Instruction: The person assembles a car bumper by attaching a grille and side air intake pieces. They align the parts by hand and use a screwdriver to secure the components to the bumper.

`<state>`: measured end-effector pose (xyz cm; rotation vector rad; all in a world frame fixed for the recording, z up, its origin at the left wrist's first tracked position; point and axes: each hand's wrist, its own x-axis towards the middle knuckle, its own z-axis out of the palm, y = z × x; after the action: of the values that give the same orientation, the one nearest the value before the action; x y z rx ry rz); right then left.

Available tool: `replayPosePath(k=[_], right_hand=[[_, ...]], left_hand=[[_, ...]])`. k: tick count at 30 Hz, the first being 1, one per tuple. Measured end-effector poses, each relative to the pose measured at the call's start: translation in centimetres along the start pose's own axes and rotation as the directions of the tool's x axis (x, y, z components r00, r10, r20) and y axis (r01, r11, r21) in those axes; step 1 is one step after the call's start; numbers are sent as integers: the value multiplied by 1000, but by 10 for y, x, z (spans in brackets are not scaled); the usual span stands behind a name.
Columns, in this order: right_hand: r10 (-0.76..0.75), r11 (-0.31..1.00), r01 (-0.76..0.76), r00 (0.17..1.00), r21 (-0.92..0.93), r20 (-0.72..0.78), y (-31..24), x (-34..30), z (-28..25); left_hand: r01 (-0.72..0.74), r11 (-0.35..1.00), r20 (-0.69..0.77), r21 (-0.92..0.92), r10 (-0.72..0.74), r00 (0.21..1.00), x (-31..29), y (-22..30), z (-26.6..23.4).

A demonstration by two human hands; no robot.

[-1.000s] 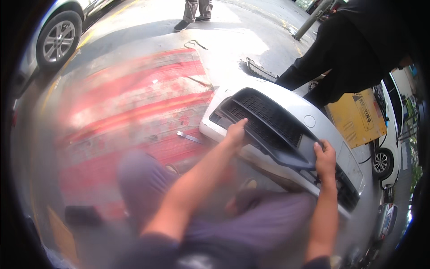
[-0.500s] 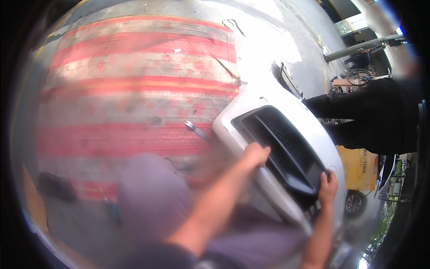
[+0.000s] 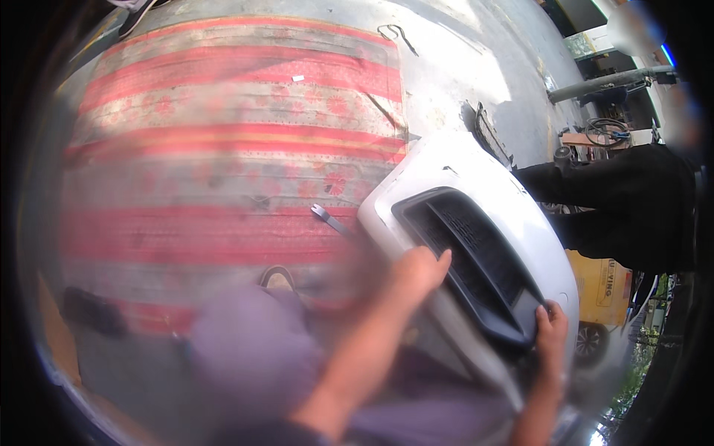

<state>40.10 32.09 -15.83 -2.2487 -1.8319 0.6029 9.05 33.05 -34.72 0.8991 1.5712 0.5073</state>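
Observation:
A white car bumper (image 3: pixel 513 201) lies at an angle in front of me, with a black grille insert (image 3: pixel 476 260) set in its opening. My left hand (image 3: pixel 421 272) is closed at the insert's near left edge, thumb pointing up along it; the fingertips are hidden. At the insert's lower right end, my right hand (image 3: pixel 551 327) has its fingers curled over the corner. Left of the bumper, a flat metal pry tool (image 3: pixel 329 218) with a notched end lies on a red and grey striped mat (image 3: pixel 223 175).
Beyond the bumper stands a person in black trousers (image 3: pixel 617 201), close to its far edge. Behind are a yellow box (image 3: pixel 601 288) and a car wheel (image 3: pixel 591 342). A dark cord (image 3: pixel 399 37) lies on the floor past the mat. Another person's shoe (image 3: pixel 136 18) shows at top left.
The view has shifted slightly, and a shoe now shows at top left. Both hands stay at the grille insert; the left has turned a little, and the insert's lower end sits slightly differently.

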Motion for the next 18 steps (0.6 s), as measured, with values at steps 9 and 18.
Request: replayPosePath(k=[9,18], right_hand=[[-40,997,33,994,-77,-100,16,9,8],[-65,944,10,986,-331,-155,-23,-19,19]], left_hand=[[-40,999,25,36,39,999,5,-4,-8],[-5,999,-19,-35,4,1000,7,-11,7]])
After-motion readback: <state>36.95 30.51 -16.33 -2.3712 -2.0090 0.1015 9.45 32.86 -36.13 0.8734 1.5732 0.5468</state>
